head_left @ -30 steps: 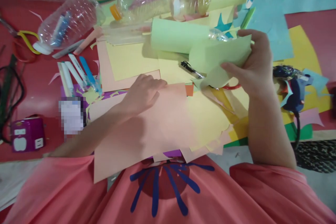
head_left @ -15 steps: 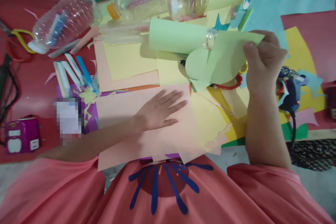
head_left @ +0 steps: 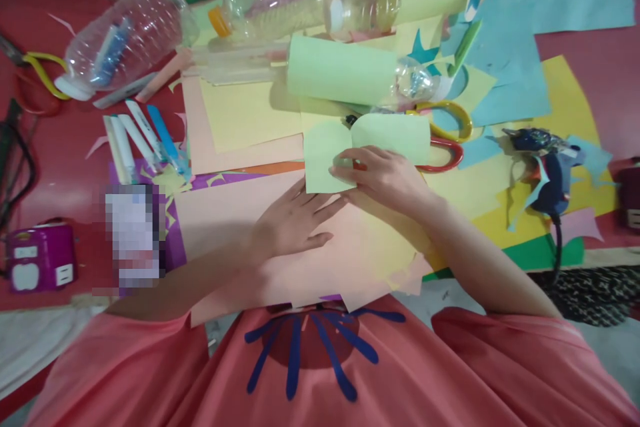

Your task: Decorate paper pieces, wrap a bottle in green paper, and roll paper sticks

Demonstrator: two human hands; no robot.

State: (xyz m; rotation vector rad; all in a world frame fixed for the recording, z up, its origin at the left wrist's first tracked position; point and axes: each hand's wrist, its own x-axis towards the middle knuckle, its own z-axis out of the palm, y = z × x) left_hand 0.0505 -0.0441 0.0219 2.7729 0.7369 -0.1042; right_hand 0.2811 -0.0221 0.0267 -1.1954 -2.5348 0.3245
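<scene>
Head: green paper [head_left: 393, 135] now farther left

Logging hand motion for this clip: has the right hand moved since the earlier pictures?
Yes: leftward and toward the wearer. Judged against the scissors' red handle, the right hand has gone from its right side to its left.

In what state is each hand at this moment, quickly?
Left hand: open, fingers spread, palm down on the pink paper.
Right hand: closed, fingers bent, holding the light green paper.
</scene>
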